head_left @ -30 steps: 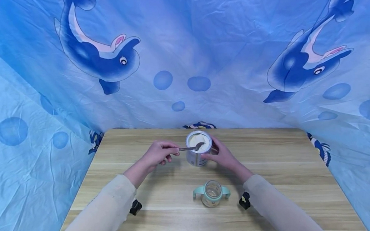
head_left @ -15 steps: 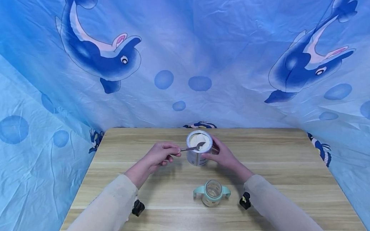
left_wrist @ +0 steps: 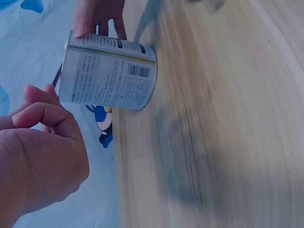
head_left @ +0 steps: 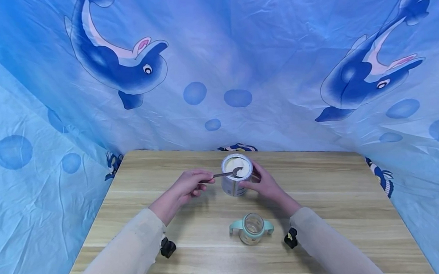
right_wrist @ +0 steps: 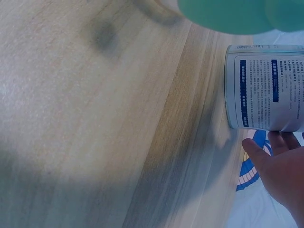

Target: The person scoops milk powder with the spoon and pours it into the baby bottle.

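Note:
My left hand (head_left: 192,183) pinches the handle of a metal spoon (head_left: 225,174) from the left. The spoon's bowl lies over the open mouth of a round can (head_left: 232,189), against pale cream powder (head_left: 232,165) inside. From the right, my right hand (head_left: 266,185) grips the can's side, thumb toward the front and fingers behind. In the left wrist view the can's printed wall (left_wrist: 109,76) hides most of the spoon, with only a dark bit of handle showing beyond my curled left fingers (left_wrist: 52,111). The right wrist view shows my right hand (right_wrist: 285,173) at the can (right_wrist: 263,90).
A clear bottle (head_left: 251,236) with two mint-green handles stands open-topped in front of the can, between my forearms. The wooden table (head_left: 322,189) ends at a blue dolphin-print cloth (head_left: 279,120) behind. A small black device (head_left: 167,247) sits at my left wrist.
The spoon's handle has tilted a little and its bowl has shifted slightly toward the back. My left wrist has turned slightly; the right hand, can and bottle stay in place.

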`<state>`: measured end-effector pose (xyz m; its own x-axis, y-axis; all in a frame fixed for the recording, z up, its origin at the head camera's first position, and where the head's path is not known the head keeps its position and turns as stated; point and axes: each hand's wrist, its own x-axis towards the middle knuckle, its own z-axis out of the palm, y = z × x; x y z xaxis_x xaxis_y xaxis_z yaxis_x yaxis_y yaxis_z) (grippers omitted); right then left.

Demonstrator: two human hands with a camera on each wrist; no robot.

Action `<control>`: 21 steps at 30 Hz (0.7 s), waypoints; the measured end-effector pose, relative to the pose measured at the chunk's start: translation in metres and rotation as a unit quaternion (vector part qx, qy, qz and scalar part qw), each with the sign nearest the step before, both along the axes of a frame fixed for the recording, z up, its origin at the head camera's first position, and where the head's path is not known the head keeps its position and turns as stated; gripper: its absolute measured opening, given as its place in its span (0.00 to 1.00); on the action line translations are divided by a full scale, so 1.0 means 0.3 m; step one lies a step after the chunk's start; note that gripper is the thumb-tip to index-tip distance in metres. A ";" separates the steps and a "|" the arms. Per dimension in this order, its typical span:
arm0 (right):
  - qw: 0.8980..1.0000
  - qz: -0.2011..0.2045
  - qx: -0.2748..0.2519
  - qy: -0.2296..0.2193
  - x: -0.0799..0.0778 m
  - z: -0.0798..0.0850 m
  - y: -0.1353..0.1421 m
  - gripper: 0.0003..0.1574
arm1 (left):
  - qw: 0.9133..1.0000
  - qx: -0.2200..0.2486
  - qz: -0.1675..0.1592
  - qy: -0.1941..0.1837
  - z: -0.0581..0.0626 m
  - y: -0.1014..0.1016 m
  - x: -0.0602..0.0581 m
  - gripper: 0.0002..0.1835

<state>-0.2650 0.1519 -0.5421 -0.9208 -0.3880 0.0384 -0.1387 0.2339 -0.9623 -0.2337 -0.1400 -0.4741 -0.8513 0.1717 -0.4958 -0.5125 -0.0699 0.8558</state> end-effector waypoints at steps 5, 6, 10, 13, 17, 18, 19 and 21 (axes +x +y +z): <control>1.000 0.002 -0.001 0.006 -0.003 -0.003 0.004 0.58 | 1.000 0.017 0.011 -0.011 -0.015 -0.012 0.000 0.20; 1.000 0.003 -0.001 0.007 -0.003 -0.003 0.004 0.58 | 1.000 0.019 0.010 -0.012 -0.019 -0.016 0.000 0.21; 1.000 0.002 0.001 0.005 -0.001 -0.001 0.004 0.58 | 0.999 0.031 0.010 -0.022 -0.033 -0.020 -0.003 0.23; 1.000 0.001 -0.001 0.003 0.001 0.000 0.004 0.57 | 0.999 0.042 0.013 -0.027 -0.040 -0.017 -0.006 0.23; 1.000 0.003 0.000 0.001 0.000 0.000 0.004 0.57 | 0.998 0.053 0.022 -0.030 -0.044 -0.013 -0.008 0.22; 1.000 0.004 0.000 0.001 0.000 0.000 0.005 0.57 | 0.998 0.055 0.025 -0.031 -0.044 -0.012 -0.007 0.22; 1.000 0.005 0.000 0.000 0.000 -0.001 0.005 0.57 | 0.997 0.058 0.028 -0.033 -0.044 -0.010 -0.007 0.21; 1.000 0.004 -0.002 -0.002 -0.001 -0.003 0.005 0.57 | 0.997 0.064 0.035 -0.035 -0.043 -0.008 -0.006 0.20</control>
<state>-0.2654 0.1535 -0.5431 -0.9176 -0.3958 0.0362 -0.1370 0.2295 -0.9636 -0.2354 -0.1425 -0.4870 -0.8273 0.1786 -0.5326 -0.5610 -0.2131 0.7999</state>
